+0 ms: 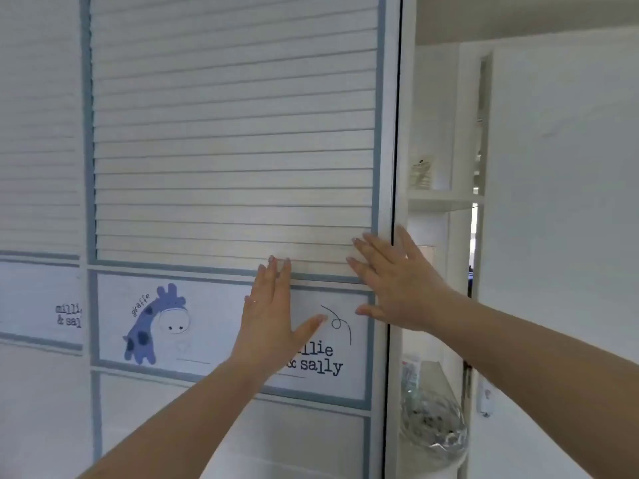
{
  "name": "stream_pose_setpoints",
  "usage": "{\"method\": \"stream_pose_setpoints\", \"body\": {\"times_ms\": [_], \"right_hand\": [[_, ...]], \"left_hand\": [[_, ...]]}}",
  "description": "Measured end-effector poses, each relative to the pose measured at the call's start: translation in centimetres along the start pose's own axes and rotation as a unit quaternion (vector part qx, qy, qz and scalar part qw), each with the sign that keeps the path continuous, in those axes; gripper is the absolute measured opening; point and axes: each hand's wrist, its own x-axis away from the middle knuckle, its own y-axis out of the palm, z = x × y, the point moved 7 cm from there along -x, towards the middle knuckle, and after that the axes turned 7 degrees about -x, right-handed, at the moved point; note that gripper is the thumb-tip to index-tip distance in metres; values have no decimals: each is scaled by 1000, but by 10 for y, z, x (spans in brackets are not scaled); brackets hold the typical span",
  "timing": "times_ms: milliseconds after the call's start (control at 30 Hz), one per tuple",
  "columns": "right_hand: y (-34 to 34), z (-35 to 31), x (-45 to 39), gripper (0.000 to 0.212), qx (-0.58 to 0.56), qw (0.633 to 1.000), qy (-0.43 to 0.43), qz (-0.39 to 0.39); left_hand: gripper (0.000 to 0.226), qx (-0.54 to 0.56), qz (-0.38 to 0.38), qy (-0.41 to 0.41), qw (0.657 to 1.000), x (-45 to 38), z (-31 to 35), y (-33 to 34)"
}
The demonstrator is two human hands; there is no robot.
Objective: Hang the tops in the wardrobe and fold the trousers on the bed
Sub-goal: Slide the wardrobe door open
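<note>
Against the wardrobe door [235, 140], both hands lie flat with fingers straight, each grip released. Left hand [271, 316] covers the printed panel [214, 323] beside the giraffe [152, 326]. Right hand [397, 285] rests near the door's right edge, beside a shelf [444, 200].

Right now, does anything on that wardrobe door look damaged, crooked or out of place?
Nothing stands out. The slatted wardrobe door looks straight and undamaged, with the giraffe picture level. Left hand and right hand lie flat on it, near its right edge.
</note>
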Motion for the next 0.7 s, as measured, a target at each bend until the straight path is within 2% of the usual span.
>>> {"method": "stream_pose_setpoints", "body": {"times_ms": [167,300,467,567,633,700], "right_hand": [[12,-4,-32,81,35,998,-22,42],[18,-3,-39,82,56,996,-24,62],[16,-7,-45,77,38,996,-18,78],[4,-15,-44,61,-48,983,-4,177],[-2,-24,-38,52,-131,956,1,263],[-4,-36,-35,53,-193,931,7,310]], "left_hand": [[90,-7,15,19,1000,-39,-1,30],[88,-33,25,4,999,-50,1,50],[88,-8,38,-13,999,-53,-4,52],[86,32,43,-13,998,-48,-11,49],[84,50,46,-14,998,-46,-17,46],[81,56,54,-19,997,-46,-25,42]]}}
